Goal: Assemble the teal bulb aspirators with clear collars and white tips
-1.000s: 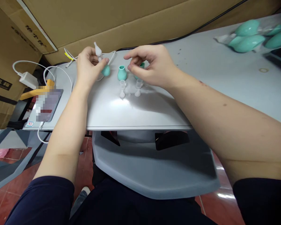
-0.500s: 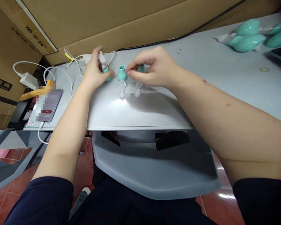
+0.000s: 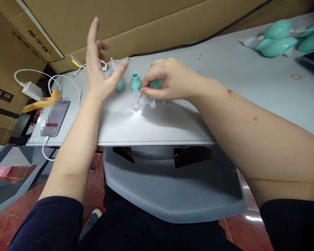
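Note:
My left hand [image 3: 99, 69] is raised with its fingers spread, and nothing is in it. Partly behind its thumb stands a teal rubber bulb [image 3: 120, 85] with a clear pointed nozzle [image 3: 113, 64] at its top. Thumb and fingertips of my right hand [image 3: 170, 80] are pinched together low over the table; whatever they hold is hidden. Just left of them an open-necked teal bulb [image 3: 135, 82] stands upright. Another teal bulb [image 3: 156, 84] shows through the right hand's curl. Below the fingertips are small clear plastic pieces, including a cup-shaped piece [image 3: 136, 104] and a funnel-like piece [image 3: 153, 104].
Teal bulbs in clear bags [image 3: 277, 45] lie at the far right of the white table [image 3: 225, 115]. A phone [image 3: 59, 118], a white charger [image 3: 32, 91] and cables are at the left. Cardboard [image 3: 146, 24] walls the back, with a black cable [image 3: 199, 43] along it.
My left hand has let go of the bulb with the nozzle, lifted and spread its fingers. My right hand's fingertips have come slightly down towards the clear pieces.

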The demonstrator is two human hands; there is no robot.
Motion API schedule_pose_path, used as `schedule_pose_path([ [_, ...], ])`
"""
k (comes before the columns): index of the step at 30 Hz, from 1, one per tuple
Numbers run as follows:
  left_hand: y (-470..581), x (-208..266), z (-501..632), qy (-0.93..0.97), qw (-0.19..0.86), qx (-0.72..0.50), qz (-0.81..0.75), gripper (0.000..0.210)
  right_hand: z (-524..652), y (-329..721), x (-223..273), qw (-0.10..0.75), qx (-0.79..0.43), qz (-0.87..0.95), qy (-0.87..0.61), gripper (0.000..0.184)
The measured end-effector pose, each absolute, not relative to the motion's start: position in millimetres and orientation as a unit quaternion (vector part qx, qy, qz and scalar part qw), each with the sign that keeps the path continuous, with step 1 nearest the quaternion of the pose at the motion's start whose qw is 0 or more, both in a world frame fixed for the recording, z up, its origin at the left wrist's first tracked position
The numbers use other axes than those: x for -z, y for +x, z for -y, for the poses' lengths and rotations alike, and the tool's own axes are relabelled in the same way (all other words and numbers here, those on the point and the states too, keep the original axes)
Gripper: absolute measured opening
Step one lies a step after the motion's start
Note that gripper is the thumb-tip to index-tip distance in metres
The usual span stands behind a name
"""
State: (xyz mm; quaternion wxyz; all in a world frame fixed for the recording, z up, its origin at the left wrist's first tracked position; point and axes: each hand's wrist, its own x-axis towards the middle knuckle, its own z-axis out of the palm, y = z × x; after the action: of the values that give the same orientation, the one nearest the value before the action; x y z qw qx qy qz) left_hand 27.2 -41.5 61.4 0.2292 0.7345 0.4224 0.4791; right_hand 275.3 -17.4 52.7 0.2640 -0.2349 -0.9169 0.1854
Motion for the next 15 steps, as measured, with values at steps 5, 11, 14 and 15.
schedule_pose_path([
  [5,47.7,-73.1,63.1,0.718,0.196,-0.513,-0.428,0.056,15.9,275.9,-51.2,0.275,-0.178,0.915,-0.236,0.027],
  [11,33.7,-59.6,46.8,0.712,0.164,-0.514,-0.449,0.036,14.1,274.9,-47.9,0.269,-0.188,0.918,-0.220,0.029],
  [14,22.0,-50.1,42.3,0.778,0.138,-0.446,-0.420,0.026,13.2,274.7,-46.4,0.265,-0.197,0.920,-0.213,0.029],
  [15,19.4,-48.0,42.4,0.801,0.138,-0.419,-0.405,0.022,13.2,274.7,-46.2,0.263,-0.200,0.920,-0.212,0.029],
])
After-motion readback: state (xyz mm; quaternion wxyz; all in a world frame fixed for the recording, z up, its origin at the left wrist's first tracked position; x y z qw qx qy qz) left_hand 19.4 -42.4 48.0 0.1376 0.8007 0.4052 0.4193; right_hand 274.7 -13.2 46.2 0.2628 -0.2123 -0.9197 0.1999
